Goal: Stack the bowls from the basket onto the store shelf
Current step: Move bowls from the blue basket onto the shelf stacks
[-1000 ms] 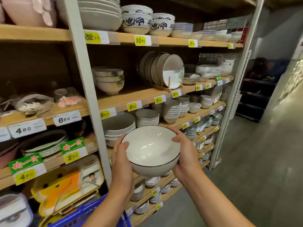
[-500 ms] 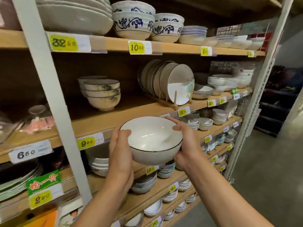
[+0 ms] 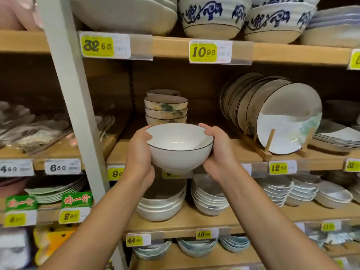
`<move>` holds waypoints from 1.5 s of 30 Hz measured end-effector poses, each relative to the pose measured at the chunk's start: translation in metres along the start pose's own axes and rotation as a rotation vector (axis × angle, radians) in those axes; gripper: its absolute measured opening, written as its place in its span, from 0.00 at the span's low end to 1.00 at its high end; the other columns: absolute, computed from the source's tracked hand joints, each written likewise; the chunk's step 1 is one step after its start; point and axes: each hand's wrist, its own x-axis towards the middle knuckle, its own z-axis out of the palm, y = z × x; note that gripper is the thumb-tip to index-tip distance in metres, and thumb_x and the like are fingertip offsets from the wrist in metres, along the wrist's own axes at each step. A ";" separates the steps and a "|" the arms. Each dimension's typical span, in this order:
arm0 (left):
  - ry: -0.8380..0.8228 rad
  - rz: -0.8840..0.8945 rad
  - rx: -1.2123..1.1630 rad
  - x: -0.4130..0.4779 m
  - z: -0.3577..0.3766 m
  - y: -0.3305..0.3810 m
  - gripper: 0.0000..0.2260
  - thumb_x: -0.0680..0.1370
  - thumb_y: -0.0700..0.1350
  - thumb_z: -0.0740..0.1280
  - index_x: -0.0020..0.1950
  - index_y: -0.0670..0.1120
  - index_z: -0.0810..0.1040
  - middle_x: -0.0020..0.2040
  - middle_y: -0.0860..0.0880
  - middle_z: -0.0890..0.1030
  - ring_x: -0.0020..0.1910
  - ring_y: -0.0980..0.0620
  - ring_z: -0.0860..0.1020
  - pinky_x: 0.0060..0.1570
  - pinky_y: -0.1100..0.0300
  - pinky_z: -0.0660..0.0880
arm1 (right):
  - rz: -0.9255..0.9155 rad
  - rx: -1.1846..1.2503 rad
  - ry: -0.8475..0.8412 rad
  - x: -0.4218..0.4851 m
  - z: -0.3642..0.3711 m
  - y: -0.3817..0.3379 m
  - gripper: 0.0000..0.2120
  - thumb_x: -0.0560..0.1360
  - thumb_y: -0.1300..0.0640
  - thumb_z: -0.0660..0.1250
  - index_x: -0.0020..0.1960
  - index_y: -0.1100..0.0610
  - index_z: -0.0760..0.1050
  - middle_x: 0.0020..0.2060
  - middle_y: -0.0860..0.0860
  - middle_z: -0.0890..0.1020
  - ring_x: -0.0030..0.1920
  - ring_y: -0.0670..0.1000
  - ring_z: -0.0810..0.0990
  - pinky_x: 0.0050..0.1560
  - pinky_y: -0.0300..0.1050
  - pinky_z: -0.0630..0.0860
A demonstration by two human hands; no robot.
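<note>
I hold a white bowl with a thin dark rim (image 3: 178, 147) upright between both hands, in front of the edge of a wooden shelf (image 3: 124, 151). My left hand (image 3: 139, 154) grips its left side and my right hand (image 3: 219, 152) grips its right side, thumbs over the rim. Just behind the bowl, further back on that shelf, stands a stack of similar bowls with green and yellow marks (image 3: 165, 109). The basket is out of view.
A grey upright post (image 3: 78, 106) runs down left of the bowl. Plates lean in a wooden rack (image 3: 276, 117) on the right of the same shelf. Blue-patterned bowls (image 3: 212, 16) sit on the shelf above, and stacks of white dishes (image 3: 161, 203) fill the shelf below.
Both hands have lifted the bowl from waist height up to the level of the middle shelf and toward the stacked bowls. The view has moved closer to the shelves.
</note>
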 end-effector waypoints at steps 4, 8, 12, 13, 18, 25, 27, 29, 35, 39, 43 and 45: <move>0.090 -0.045 -0.066 0.020 0.005 0.000 0.13 0.74 0.41 0.55 0.48 0.47 0.78 0.46 0.47 0.82 0.46 0.45 0.79 0.40 0.55 0.78 | 0.042 -0.013 -0.120 0.034 -0.004 -0.001 0.09 0.78 0.58 0.59 0.51 0.57 0.78 0.46 0.53 0.84 0.50 0.54 0.81 0.47 0.50 0.79; 0.123 -0.104 -0.053 0.040 0.000 -0.006 0.17 0.73 0.41 0.55 0.56 0.43 0.79 0.51 0.43 0.82 0.48 0.41 0.78 0.41 0.53 0.78 | 0.098 -0.061 -0.166 0.059 -0.009 0.009 0.10 0.77 0.58 0.60 0.46 0.59 0.79 0.44 0.55 0.84 0.49 0.55 0.81 0.54 0.54 0.77; 0.120 -0.112 -0.078 0.058 -0.002 -0.007 0.19 0.71 0.41 0.54 0.57 0.41 0.77 0.54 0.41 0.81 0.48 0.41 0.78 0.41 0.53 0.77 | 0.110 -0.046 -0.177 0.076 -0.008 0.009 0.09 0.76 0.59 0.63 0.44 0.58 0.82 0.41 0.54 0.86 0.44 0.52 0.85 0.53 0.51 0.80; 0.122 -0.109 -0.086 0.061 -0.002 -0.008 0.18 0.71 0.41 0.54 0.56 0.41 0.77 0.53 0.41 0.81 0.48 0.41 0.78 0.40 0.53 0.77 | 0.108 -0.053 -0.176 0.079 -0.007 0.010 0.09 0.76 0.59 0.63 0.44 0.58 0.82 0.42 0.54 0.87 0.44 0.52 0.85 0.53 0.52 0.80; 0.111 -0.100 -0.055 0.068 0.003 -0.012 0.17 0.71 0.40 0.55 0.54 0.42 0.78 0.51 0.41 0.82 0.49 0.40 0.79 0.42 0.50 0.79 | 0.114 -0.102 -0.087 0.085 -0.001 0.017 0.09 0.76 0.61 0.62 0.46 0.59 0.82 0.42 0.56 0.87 0.48 0.55 0.85 0.56 0.54 0.79; 0.086 -0.101 -0.067 0.081 0.002 -0.015 0.13 0.70 0.40 0.57 0.48 0.44 0.78 0.44 0.44 0.83 0.44 0.43 0.80 0.44 0.51 0.77 | 0.119 -0.113 0.006 0.092 0.004 0.017 0.08 0.77 0.62 0.62 0.51 0.59 0.78 0.44 0.56 0.86 0.49 0.56 0.83 0.53 0.53 0.80; 0.076 -0.107 -0.066 0.085 0.000 -0.018 0.12 0.69 0.41 0.57 0.47 0.44 0.79 0.41 0.46 0.85 0.45 0.43 0.80 0.45 0.51 0.77 | 0.108 -0.125 0.016 0.093 0.005 0.017 0.07 0.76 0.62 0.62 0.50 0.58 0.78 0.44 0.56 0.85 0.49 0.56 0.83 0.52 0.53 0.80; 0.060 -0.114 -0.052 0.086 -0.001 -0.020 0.13 0.68 0.41 0.58 0.47 0.44 0.79 0.39 0.47 0.86 0.45 0.43 0.81 0.46 0.51 0.77 | 0.098 -0.140 0.024 0.095 0.005 0.017 0.08 0.76 0.62 0.62 0.51 0.59 0.78 0.45 0.57 0.85 0.50 0.57 0.83 0.55 0.55 0.79; 0.053 -0.016 0.020 0.071 -0.006 -0.013 0.05 0.74 0.42 0.59 0.41 0.45 0.73 0.44 0.46 0.79 0.47 0.46 0.75 0.46 0.53 0.72 | 0.097 -0.153 0.044 0.094 0.007 0.018 0.13 0.73 0.63 0.62 0.57 0.60 0.78 0.48 0.59 0.85 0.52 0.59 0.83 0.58 0.57 0.78; -0.082 0.113 -0.028 0.020 -0.021 -0.025 0.18 0.73 0.50 0.65 0.63 0.53 0.71 0.61 0.53 0.79 0.60 0.56 0.77 0.58 0.59 0.74 | 0.045 -0.187 0.032 0.092 0.006 0.019 0.12 0.76 0.63 0.60 0.56 0.57 0.79 0.46 0.56 0.86 0.51 0.57 0.83 0.54 0.54 0.80; -0.131 0.106 0.071 0.014 -0.005 -0.037 0.23 0.75 0.52 0.66 0.67 0.63 0.63 0.51 0.68 0.77 0.49 0.69 0.78 0.42 0.73 0.73 | -0.034 -0.213 0.052 0.083 0.005 0.025 0.12 0.79 0.59 0.59 0.58 0.55 0.78 0.48 0.54 0.86 0.52 0.55 0.83 0.54 0.52 0.80; -0.073 0.091 0.121 0.031 -0.001 -0.029 0.30 0.77 0.49 0.64 0.76 0.59 0.55 0.59 0.59 0.73 0.54 0.60 0.75 0.47 0.65 0.72 | -0.088 -0.289 0.048 0.074 0.001 0.035 0.16 0.78 0.53 0.59 0.64 0.53 0.74 0.55 0.52 0.82 0.55 0.52 0.80 0.55 0.51 0.79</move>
